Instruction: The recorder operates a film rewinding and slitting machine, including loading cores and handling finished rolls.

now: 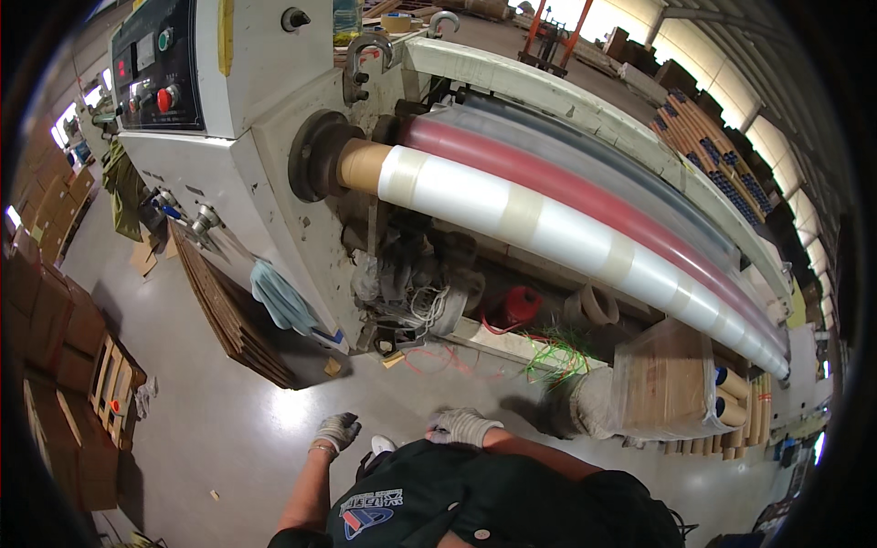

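Note:
My left hand (pixel 338 431), in a pale knitted glove with darkened fingertips, hangs beside my body with its fingers loosely bent and nothing visible in it. In front of my waist is my right hand (pixel 466 426), also gloved; its fingers curl inward toward my dark shirt, and what they hold, if anything, is hidden. Neither hand touches the machine. Ahead lies a long roll of white film (pixel 466 194) on a cardboard core (pixel 360 165), banded with beige tape and held at its left end by a dark round chuck (pixel 315 155).
A red roller (pixel 512 160) runs behind the film roll. At left stands a control panel (pixel 157 68). Flattened cardboard (pixel 228 310) and a light-blue cloth (pixel 281 297) are against the machine. A wrapped carton (pixel 662 379) sits at right; green strands (pixel 559 356) lie below the roll.

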A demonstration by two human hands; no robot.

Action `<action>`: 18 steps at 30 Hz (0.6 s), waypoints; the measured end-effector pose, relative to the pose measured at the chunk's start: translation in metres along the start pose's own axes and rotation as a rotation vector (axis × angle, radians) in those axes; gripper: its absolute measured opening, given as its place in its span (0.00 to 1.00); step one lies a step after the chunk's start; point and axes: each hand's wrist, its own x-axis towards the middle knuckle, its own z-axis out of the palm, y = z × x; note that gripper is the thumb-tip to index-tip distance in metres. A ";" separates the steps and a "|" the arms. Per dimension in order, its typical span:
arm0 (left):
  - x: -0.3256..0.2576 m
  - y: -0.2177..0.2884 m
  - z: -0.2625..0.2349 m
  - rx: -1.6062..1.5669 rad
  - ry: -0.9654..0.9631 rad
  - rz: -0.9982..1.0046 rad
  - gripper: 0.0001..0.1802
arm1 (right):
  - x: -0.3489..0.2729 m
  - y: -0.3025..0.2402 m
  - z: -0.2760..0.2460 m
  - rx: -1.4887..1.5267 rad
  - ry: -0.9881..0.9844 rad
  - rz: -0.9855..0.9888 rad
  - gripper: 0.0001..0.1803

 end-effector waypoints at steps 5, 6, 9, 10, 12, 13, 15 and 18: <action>0.009 -0.029 -0.020 -0.026 -0.080 -0.133 0.19 | 0.017 -0.004 0.004 0.072 0.071 0.021 0.22; 0.022 -0.054 -0.003 -0.073 -0.083 -0.078 0.19 | 0.021 -0.005 0.002 0.068 0.066 0.012 0.22; 0.037 -0.034 0.000 -0.066 -0.117 0.007 0.22 | 0.037 0.001 -0.007 0.130 0.122 0.049 0.22; 0.040 -0.015 -0.006 -0.075 -0.139 -0.009 0.22 | 0.047 0.005 -0.008 0.095 0.115 0.007 0.23; 0.046 -0.007 -0.003 -0.202 -0.181 0.014 0.20 | 0.060 0.001 -0.011 0.064 0.102 -0.048 0.23; 0.051 -0.014 0.005 -0.323 -0.196 0.056 0.20 | 0.065 -0.004 -0.016 0.070 0.082 -0.063 0.23; 0.033 0.055 -0.045 -0.154 -0.256 0.042 0.19 | 0.071 0.002 -0.021 0.092 0.071 -0.068 0.23; 0.049 0.039 -0.049 0.015 -0.056 0.152 0.17 | 0.086 0.006 -0.018 0.094 0.041 -0.038 0.23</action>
